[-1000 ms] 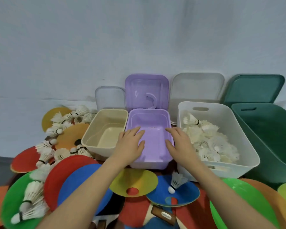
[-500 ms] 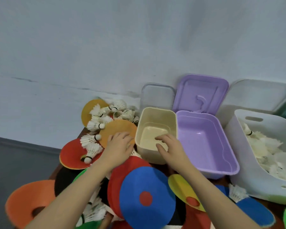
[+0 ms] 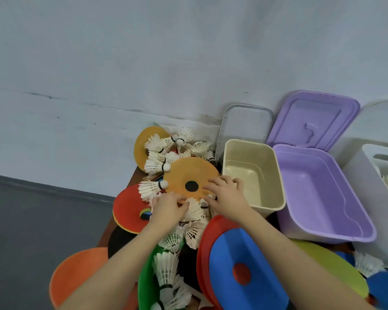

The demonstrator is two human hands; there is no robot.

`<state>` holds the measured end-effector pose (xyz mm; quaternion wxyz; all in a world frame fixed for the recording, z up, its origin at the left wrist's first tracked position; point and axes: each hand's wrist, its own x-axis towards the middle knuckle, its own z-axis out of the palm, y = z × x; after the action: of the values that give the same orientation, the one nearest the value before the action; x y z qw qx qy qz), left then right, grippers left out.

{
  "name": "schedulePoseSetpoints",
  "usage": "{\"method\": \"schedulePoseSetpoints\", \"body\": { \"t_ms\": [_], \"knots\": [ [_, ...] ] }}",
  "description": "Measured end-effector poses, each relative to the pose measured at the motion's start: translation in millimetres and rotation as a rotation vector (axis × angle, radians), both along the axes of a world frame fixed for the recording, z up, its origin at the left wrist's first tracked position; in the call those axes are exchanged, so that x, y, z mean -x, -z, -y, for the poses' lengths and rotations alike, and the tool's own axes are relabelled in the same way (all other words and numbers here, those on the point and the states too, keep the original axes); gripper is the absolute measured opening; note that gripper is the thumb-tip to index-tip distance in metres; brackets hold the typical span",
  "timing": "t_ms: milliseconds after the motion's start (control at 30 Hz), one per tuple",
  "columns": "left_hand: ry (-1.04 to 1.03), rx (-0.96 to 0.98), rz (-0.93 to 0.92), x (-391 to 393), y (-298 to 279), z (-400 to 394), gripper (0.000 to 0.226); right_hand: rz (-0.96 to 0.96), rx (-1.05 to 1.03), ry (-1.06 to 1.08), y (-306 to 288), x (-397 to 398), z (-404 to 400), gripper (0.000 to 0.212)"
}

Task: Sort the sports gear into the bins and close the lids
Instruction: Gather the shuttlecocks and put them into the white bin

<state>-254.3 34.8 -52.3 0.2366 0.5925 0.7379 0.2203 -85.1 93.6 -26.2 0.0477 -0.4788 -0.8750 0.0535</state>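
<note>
A pale orange disc cone (image 3: pixel 188 173) with a black centre hole lies on a heap of white shuttlecocks (image 3: pixel 164 151) left of the bins. My left hand (image 3: pixel 168 206) curls its fingers round the disc's near edge. My right hand (image 3: pixel 227 198) rests on the disc's right side with fingers spread, next to the empty cream bin (image 3: pixel 278 175). More shuttlecocks (image 3: pixel 195 222) lie under and below my hands. The purple bin (image 3: pixel 336 222) is empty, its lid (image 3: pixel 314 121) leaning on the wall. The white bin (image 3: pixel 358 175) holds shuttlecocks.
A clear lid (image 3: pixel 246 124) leans on the wall behind the cream bin. Red (image 3: pixel 128 209), orange (image 3: pixel 76 274), blue (image 3: pixel 244 274), yellow-green (image 3: pixel 336 269) and green (image 3: pixel 146 287) disc cones overlap near me. Several shuttlecocks lie in the green one. The grey floor drops off at left.
My view has swung further left. Both hands moved left from the cream bin's front onto the pale orange disc, and my left hand has curled round its near edge.
</note>
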Motion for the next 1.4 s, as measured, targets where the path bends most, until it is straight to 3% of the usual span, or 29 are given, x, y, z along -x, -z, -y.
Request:
{"method": "schedulePoseSetpoints", "body": {
  "t_ms": [200, 333, 900, 1167, 1400],
  "knots": [
    [-0.097, -0.074, 0.084, 7, 9, -5, 0.015, 0.195, 0.082, -0.070, 12, 8, -15, 0.032],
    [-0.105, -0.117, 0.150, 10, 11, -7, 0.014, 0.213, 0.082, -0.073, 17, 7, -18, 0.027],
    [0.065, -0.597, 0.213, -22, -71, -28, 0.011, -0.742, 0.008, 0.020, -37, -43, 1, 0.011],
    [0.183, -0.656, 0.212, -114, -97, -60, 0.016, -0.882, -0.038, 0.146, -58, -144, -2, 0.011],
    [0.330, -0.746, 0.145, -249, -113, -84, 0.013, -0.895, -0.284, 0.255, -68, -287, -10, 0.018]
  ]
}}
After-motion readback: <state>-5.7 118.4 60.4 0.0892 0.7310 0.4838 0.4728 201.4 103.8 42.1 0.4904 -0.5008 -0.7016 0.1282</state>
